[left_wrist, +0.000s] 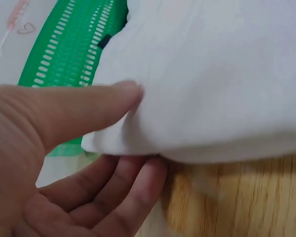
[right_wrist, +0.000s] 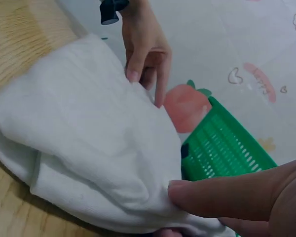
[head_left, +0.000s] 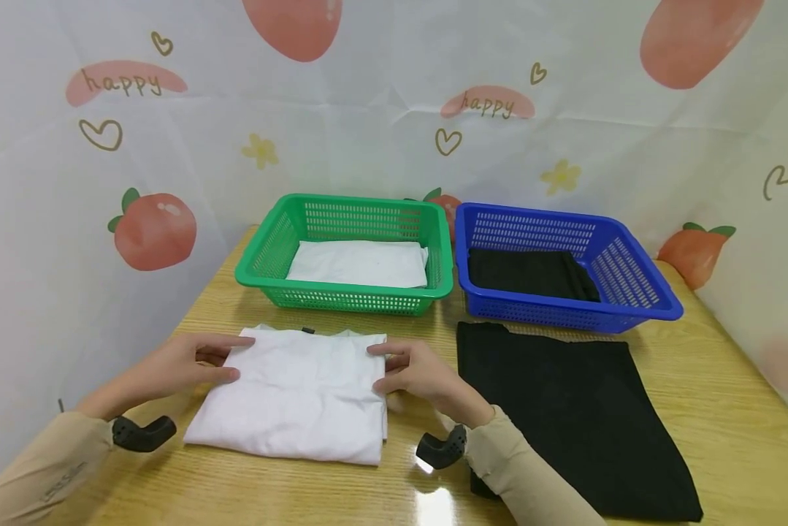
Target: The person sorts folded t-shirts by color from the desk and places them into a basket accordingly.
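A white folded garment lies on the wooden table, with a small dark tag at its far edge. My left hand pinches its left edge; in the left wrist view the thumb presses on top of the cloth and the other fingers are underneath. At the right edge, my right hand grips the layers between thumb and fingers. The right wrist view shows the folded layers of the garment sagging between both hands. Some fingertips are hidden beneath the cloth.
Behind the garment stands a green basket holding folded white cloth. To its right is a blue basket with folded black cloth. A black garment lies spread on the table at right, partly under my right forearm.
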The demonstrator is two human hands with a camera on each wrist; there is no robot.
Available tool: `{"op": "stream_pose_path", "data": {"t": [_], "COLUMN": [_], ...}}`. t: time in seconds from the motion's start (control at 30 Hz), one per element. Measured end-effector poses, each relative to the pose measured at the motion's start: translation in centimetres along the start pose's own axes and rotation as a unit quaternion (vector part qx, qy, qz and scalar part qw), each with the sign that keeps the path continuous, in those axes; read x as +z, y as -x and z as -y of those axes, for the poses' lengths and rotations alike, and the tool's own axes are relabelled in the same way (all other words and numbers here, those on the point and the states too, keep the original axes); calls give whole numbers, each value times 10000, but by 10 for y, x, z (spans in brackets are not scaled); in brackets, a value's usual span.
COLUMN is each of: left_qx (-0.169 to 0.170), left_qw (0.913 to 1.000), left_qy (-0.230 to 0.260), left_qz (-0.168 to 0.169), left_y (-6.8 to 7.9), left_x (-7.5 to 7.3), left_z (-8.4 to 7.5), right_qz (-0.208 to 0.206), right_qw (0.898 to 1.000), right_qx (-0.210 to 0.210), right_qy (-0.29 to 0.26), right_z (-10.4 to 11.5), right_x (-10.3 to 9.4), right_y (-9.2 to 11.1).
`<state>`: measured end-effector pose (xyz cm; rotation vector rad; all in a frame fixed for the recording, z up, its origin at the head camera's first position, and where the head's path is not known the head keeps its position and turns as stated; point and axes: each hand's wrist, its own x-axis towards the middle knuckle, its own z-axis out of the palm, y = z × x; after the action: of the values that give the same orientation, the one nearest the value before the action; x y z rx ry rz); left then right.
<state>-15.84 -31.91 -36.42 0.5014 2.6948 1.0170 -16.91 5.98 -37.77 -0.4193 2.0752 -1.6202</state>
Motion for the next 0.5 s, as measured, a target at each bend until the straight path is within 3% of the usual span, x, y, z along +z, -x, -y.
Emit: {"op": "stream_pose_path", "data": {"t": [0.17, 0.37, 0.5], "left_qx": [-109, -105, -157], "left_qw": [9999, 9992, 9981], "left_qy": [-48, 222, 502], "left_qz": [11, -301, -323], "left_y": [-3, -2, -3], "left_x": [1, 1, 0], "left_z": [-6, -9, -11], "right_qz": [-217, -392, -392], "right_qw": [9996, 9989, 9975], "right_qx": [-43, 99, 143], "right_qy": [191, -227, -566], "right_z": [-2, 0, 3], "right_x": [6, 12, 10], "right_y": [-2, -2, 0]}}
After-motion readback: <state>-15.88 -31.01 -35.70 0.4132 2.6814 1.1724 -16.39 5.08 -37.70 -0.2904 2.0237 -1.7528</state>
